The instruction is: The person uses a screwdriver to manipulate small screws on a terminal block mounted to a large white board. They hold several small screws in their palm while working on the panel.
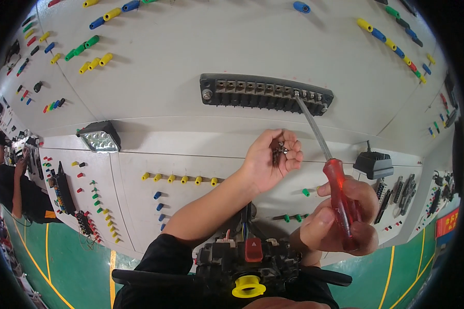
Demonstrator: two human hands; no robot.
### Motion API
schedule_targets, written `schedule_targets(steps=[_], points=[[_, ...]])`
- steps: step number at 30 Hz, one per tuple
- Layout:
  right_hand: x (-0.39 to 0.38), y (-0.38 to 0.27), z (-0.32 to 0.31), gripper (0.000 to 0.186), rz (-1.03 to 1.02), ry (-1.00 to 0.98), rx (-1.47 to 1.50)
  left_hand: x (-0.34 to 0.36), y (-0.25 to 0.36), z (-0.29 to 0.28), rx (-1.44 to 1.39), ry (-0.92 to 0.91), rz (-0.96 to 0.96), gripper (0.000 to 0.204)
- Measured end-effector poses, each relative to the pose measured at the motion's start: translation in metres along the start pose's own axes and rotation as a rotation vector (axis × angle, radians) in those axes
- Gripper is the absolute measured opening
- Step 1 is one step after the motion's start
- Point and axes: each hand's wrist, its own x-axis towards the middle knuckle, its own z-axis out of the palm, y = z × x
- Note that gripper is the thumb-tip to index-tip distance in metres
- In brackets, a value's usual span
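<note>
A long black terminal block (263, 93) is fixed to the pale panel, with a row of square slots and a bolt at each end. My right hand (345, 216) is closed round the red see-through handle of a screwdriver (336, 180). Its metal shaft slants up and left, and the tip meets the block at a screw right of the middle. Several shiny screws show toward the block's right end. Below the block, my left hand (270, 162) is turned palm up with curled fingers, cupping a few small metal screws (279, 150).
Close to my body is a black steering-column switch (247, 257) with two stalks, a red button and a yellow ring. A square lamp (100, 138) and a black box (374, 164) flank the panel. Coloured sockets (184, 179) stud it. Another person (15, 180) stands at far left.
</note>
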Motion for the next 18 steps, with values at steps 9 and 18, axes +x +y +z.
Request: schedule_targets(steps=[9,18], points=[[0.008,-0.005,-0.002,0.041,-0.059,-0.006,-0.203,0.002,-0.001,-0.004,-0.065,0.002,-0.028,0.031],[0.008,-0.005,0.006,0.042,-0.010,0.092,-0.237,0.002,0.001,-0.002,-0.060,-0.024,-0.025,0.027]])
